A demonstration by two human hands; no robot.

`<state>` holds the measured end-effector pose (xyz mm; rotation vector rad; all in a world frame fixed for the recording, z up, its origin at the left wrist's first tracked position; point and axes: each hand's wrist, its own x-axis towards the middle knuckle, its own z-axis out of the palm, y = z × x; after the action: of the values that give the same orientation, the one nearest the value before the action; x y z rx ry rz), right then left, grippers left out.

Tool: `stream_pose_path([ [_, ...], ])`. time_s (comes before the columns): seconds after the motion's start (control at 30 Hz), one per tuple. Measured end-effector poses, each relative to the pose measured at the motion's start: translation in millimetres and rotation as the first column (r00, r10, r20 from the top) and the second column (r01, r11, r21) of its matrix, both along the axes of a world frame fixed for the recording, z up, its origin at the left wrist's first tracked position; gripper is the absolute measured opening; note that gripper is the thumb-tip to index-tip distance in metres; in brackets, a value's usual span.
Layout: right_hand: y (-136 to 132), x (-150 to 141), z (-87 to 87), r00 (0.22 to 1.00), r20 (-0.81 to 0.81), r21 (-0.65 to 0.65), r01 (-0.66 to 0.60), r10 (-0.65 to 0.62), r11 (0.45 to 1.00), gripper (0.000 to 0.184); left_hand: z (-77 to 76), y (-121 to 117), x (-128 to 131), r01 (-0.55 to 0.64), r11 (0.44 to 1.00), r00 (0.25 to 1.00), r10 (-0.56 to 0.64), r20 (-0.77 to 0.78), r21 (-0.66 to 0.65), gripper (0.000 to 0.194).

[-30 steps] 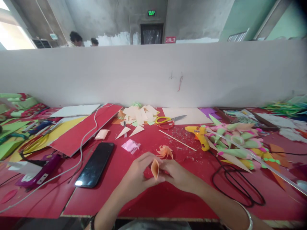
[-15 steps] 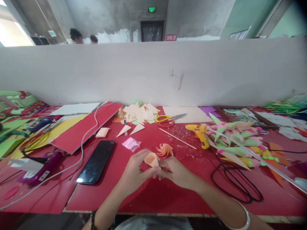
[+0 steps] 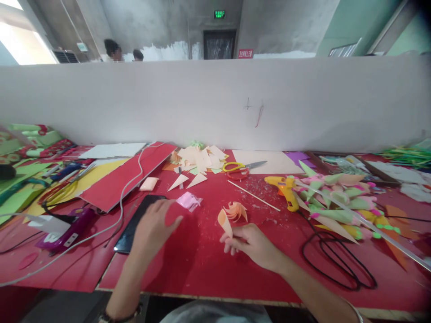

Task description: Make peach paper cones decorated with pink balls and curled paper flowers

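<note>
Place: craft workshop | red worktable [image 3: 202, 273] | yellow glue gun [image 3: 287, 188] | scissors [image 3: 249, 166] | cut paper [image 3: 198, 158] | green exit sign [image 3: 219, 14]

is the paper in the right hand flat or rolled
Rolled into a cone: the peach paper in the right hand has a rounded open mouth and tapers below.

Peach cone [image 3: 223, 221]: matt, smooth paper. Layered paper is likewise noted in the orange pinwheel [image 3: 237, 211]. Tabletop [image 3: 202, 269]: surfaced in smooth red with a soft sheen. On the phone [image 3: 129, 233], a black, glossy face is seen. Pink packet [image 3: 188, 201]: wrapped in crinkled, shiny clear film. Scissors [image 3: 256, 165]: metal-bladed, handles apparently of plastic. Glue gun [image 3: 285, 190] cased in smooth yellow plastic; power strip [image 3: 76, 228] in purple plastic. White partition [image 3: 168, 103]: matt-faced. Slim stick [image 3: 254, 196]: pale, wood-like.
</note>
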<state>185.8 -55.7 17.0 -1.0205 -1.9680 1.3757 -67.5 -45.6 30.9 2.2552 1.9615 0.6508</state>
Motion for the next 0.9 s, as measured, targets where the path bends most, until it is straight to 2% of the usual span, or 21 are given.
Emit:
stream_pose_path([
  [0.03, 0, 1, -0.8, 1.0, -0.001, -0.008, 0.003, -0.003, 1.0, 0.036, -6.0, 3, -14, -0.124, 0.992, 0.985, 0.12, -0.126, -0.024, 0.049],
  [0.07, -1, 1, -1.3, 1.0, 0.0, -0.013, 0.006, -0.006, 1.0, 0.036, -11.3, 6, -27, -0.275, 0.961, 0.939, 0.262, -0.222, -0.03, 0.056],
  [0.1, -1, 2, -1.5, 1.0, 0.006, -0.015, 0.007, -0.007, 1.0, 0.037, -15.6, 9, -37, -0.364, 0.929, 0.9, 0.332, -0.283, -0.068, 0.061],
  [0.2, -1, 1, -1.0, 1.0, 0.026, -0.009, 0.013, -0.012, 1.0, 0.038, -21.1, 14, -47, -0.402, 0.904, 0.882, 0.339, -0.327, -0.147, 0.066],
  [0.33, -2, 1, -0.3, 0.999, 0.043, 0.006, 0.017, -0.017, 1.0, 0.039, -21.2, 18, -41, -0.423, 0.898, 0.875, 0.37, -0.312, -0.121, 0.064],
  [0.4, -2, 1, -0.7, 0.998, 0.052, 0.006, 0.02, -0.021, 1.0, 0.039, -24.3, 21, -48, -0.395, 0.91, 0.896, 0.35, -0.274, -0.129, 0.068],
  [0.47, -2, 2, -1.0, 0.998, 0.06, 0.01, 0.022, -0.023, 1.0, 0.038, -28.9, 22, -66, -0.295, 0.939, 0.948, 0.265, -0.179, -0.176, 0.073],
  [0.5, -2, 2, -1.1, 0.998, 0.064, 0.014, 0.023, -0.023, 1.0, 0.038, -30.9, 21, -78, -0.201, 0.954, 0.979, 0.187, -0.082, -0.222, 0.073],
  [0.57, -2, 3, -0.8, 0.997, 0.071, 0.023, 0.028, -0.03, 0.999, 0.037, -32.6, 16, -104, -0.036, 0.952, 0.985, 0.086, 0.152, -0.304, 0.071],
  [0.63, -2, 4, -0.5, 0.996, 0.08, 0.029, 0.032, -0.034, 0.999, 0.037, -30.9, 6, -124, 0.032, 0.941, 0.97, 0.052, 0.238, -0.336, 0.069],
  [0.73, -2, 4, -1.1, 0.996, 0.088, 0.029, 0.03, -0.032, 0.999, 0.038, -24.9, -6, -136, 0.041, 0.934, 0.982, 0.028, 0.188, -0.356, 0.074],
  [0.9, -3, 6, -4.8, 0.995, 0.087, 0.018, 0.047, -0.049, 0.999, 0.04, -20.0, -9, -133, 0.013, 0.906, 0.997, 0.022, 0.077, -0.423, 0.081],
])
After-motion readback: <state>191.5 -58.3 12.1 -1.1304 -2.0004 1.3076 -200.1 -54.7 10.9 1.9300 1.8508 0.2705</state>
